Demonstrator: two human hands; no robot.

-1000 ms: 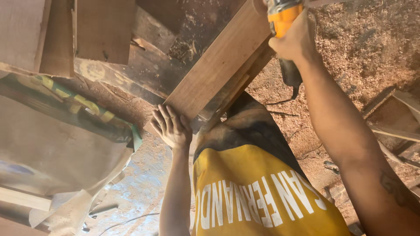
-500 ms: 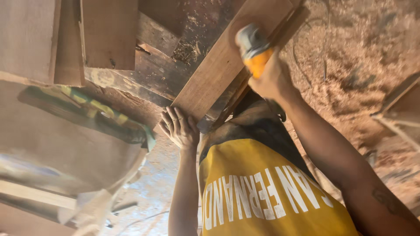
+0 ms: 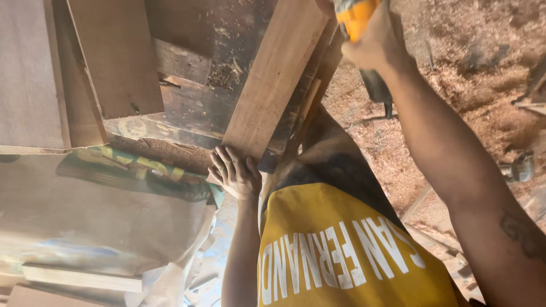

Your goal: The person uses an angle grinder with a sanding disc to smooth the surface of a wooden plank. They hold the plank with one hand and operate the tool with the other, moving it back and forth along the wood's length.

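Note:
A long wooden plank (image 3: pixel 277 79) lies tilted across a rough workbench (image 3: pixel 187 108). My left hand (image 3: pixel 235 173) rests at the plank's near end, fingers spread against the wood. At the top of the view my right hand (image 3: pixel 372 40) grips an orange and yellow power tool (image 3: pixel 355 16) at the plank's far right edge; the tool's dark body (image 3: pixel 376 88) and cord hang below my wrist. My yellow shirt (image 3: pixel 341 256) fills the lower middle.
Other boards (image 3: pixel 114 57) lie stacked at the upper left. A large crumpled paper sack (image 3: pixel 108 222) with green and yellow print lies to the left, a thin wood strip (image 3: pixel 82 278) below it. Sawdust (image 3: pixel 466 74) covers the ground at right, with scrap pieces near the right edge.
My right hand with the tool has slid up along the plank toward the top of the view. My left hand stays at the plank's near end.

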